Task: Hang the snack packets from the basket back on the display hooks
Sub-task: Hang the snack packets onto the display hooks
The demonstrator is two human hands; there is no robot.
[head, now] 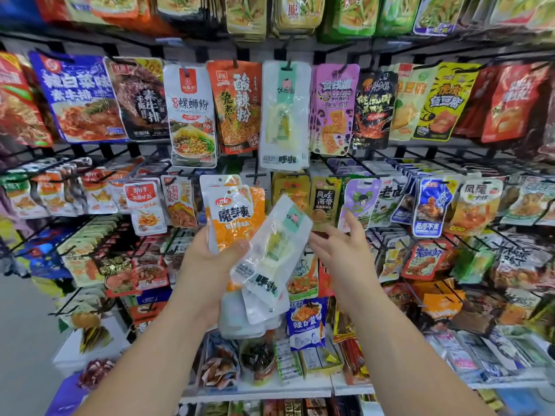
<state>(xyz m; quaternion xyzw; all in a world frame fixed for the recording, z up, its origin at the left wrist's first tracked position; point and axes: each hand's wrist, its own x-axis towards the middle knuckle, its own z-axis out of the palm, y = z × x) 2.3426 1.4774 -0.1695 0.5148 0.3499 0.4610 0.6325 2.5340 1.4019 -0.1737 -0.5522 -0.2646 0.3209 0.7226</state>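
My left hand [214, 259] grips a fanned bunch of snack packets in front of the display. On top lies a clear white packet with a mint label [271, 250], tilted to the right. Behind it stands an orange and white packet [231, 211], and more pale packets [240, 319] hang below my hand. My right hand [345, 247] hovers just right of the bunch, fingers spread and holding nothing. A matching clear white packet [285, 115] hangs on a black hook [289, 65] in the row above. No basket is in view.
Rows of black hooks carry many packets across the whole wall, such as a white noodle packet [193, 115] and a purple packet [333, 109]. A bottom shelf [270, 388] holds small boxes and jars. Grey floor [27, 340] lies at the left.
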